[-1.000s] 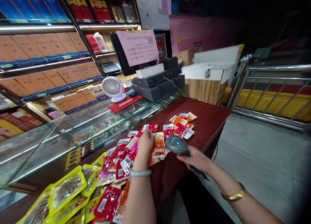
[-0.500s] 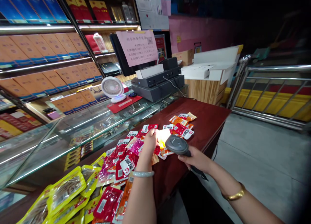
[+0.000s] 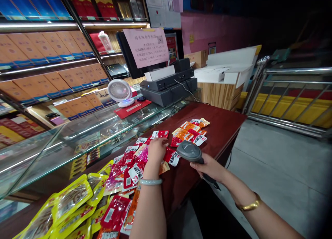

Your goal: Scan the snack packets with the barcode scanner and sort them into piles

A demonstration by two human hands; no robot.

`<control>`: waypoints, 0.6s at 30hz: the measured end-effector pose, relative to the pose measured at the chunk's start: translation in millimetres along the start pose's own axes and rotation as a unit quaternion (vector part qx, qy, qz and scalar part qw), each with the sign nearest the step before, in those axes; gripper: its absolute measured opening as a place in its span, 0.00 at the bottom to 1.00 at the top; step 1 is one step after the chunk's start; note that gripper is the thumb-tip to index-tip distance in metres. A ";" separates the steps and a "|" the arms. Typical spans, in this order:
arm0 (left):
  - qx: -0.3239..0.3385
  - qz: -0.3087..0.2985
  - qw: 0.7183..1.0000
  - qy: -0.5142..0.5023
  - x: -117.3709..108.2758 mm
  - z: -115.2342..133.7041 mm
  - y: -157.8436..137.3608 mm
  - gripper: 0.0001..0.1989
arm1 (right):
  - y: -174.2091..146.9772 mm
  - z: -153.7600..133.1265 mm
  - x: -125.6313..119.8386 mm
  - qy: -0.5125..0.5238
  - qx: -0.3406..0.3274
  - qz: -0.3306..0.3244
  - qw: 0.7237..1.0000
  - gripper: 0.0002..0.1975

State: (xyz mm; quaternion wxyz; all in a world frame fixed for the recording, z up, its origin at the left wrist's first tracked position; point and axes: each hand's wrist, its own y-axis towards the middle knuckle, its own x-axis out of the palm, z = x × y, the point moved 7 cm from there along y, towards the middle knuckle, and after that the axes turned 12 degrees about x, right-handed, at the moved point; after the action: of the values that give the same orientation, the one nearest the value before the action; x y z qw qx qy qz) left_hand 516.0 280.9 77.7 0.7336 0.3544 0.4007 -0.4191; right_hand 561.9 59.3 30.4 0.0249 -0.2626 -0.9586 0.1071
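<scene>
My right hand (image 3: 207,168) is wrapped round the handle of a dark grey barcode scanner (image 3: 190,151), whose head tilts toward the packets on the left. My left hand (image 3: 157,150), with a pale bangle at its wrist, hovers over red snack packets (image 3: 131,158), fingers loosely bent and apart. Nothing shows in its grasp, though its underside is hidden. Just right of the fingers lies a red and white packet (image 3: 173,156). Beyond the scanner is a smaller pile with an orange packet (image 3: 182,133) on it. Yellow-edged snack bags (image 3: 72,199) overlap at the lower left.
The packets lie on a dark red tabletop (image 3: 220,120) beside a glass display counter (image 3: 85,139). A small white fan (image 3: 120,91), a cash drawer (image 3: 168,94) and a monitor bearing a pink notice (image 3: 146,47) stand behind. A metal railing (image 3: 295,104) is at the right.
My left hand has let go of the brightly lit orange packet, which now lies on the farther pile, and has moved slightly left. The scanner's light no longer shows; my right hand barely moved.
</scene>
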 end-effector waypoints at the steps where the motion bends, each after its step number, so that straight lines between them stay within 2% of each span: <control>1: -0.008 -0.023 0.998 0.055 -2.1 -3.1 -2.5 0.18 | 0.1 -0.1 -0.4 0.000 0.003 0.003 1.000 0.24; 3: -0.025 -0.066 0.990 0.119 -3.3 -7.8 -7.1 0.20 | 0.3 -0.3 -1.2 -0.002 0.007 0.009 1.000 0.24; 6: -0.028 -0.101 0.985 0.137 -0.5 -9.0 -9.5 0.19 | 0.7 -1.0 -0.8 -0.008 0.008 0.006 1.000 0.23; 11: -0.011 -0.116 0.985 0.128 5.2 -3.8 -6.4 0.13 | 1.6 -1.3 0.5 -0.003 0.006 0.000 1.000 0.23; 15: 0.025 -0.100 0.990 0.092 2.4 9.4 -6.5 0.16 | 0.6 -3.1 0.6 0.005 0.005 -0.003 1.000 0.24; 18: 0.048 -0.125 0.988 0.079 3.6 17.4 -9.1 0.17 | -0.1 -4.7 1.6 0.008 -0.001 -0.011 1.000 0.24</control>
State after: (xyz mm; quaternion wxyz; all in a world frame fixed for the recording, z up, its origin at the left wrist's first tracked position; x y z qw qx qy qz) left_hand 514.1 261.2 80.4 0.6234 0.3683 0.4779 -0.4973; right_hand 561.0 60.9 35.0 0.0334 -0.2526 -0.9615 0.1033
